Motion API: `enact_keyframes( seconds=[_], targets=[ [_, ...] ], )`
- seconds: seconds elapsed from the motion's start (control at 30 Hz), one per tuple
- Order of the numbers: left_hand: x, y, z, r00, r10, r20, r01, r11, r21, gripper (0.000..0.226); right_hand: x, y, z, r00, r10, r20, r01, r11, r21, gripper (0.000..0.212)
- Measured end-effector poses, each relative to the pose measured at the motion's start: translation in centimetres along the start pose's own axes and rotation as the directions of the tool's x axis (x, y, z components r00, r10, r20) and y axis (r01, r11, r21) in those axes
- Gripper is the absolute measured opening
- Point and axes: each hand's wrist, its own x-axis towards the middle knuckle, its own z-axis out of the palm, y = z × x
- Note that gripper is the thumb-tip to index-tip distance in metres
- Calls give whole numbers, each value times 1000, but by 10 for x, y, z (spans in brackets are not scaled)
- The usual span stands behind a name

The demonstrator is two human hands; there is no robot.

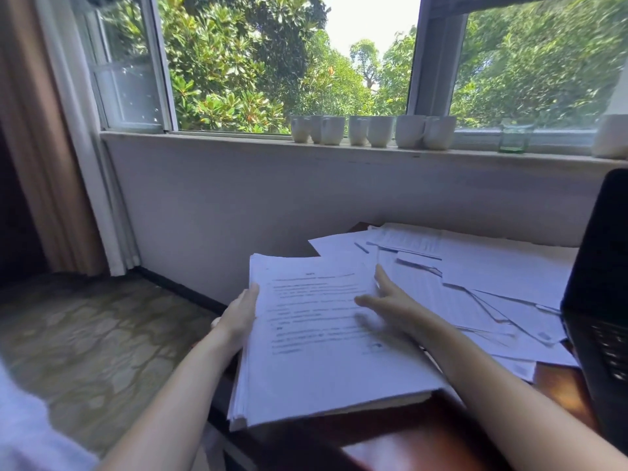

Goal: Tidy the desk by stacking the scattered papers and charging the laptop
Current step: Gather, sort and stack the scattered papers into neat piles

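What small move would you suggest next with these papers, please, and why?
Probably the right hand should slide the nearest of the loose white sheets onto the white paper stack that the left hand holds by its left edge. The right hand's fingers lie straight over it, holding nothing, and sheets lie scattered on the brown wooden desk beside the black laptop.

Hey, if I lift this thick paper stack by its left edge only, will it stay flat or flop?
The paper stack looks thick, so it is probably heavy. Held only by the left hand, it would likely sag. Nothing visibly binds it and its edges are uneven, so sheets may slide apart.
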Motion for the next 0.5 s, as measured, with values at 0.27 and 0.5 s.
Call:
enact_keyframes(
  seconds=[0.27,0.5],
  targets=[
    [-14,4,2,1000,12,-4,-10,940,340,50,-23,14,-28,959,-171,-227,89,939,-333,49],
    [-24,5,11,975,189,-118,-116,883,454,39,-32,33,-42,979,84,-186,-182,768,-614,74]
  ],
)
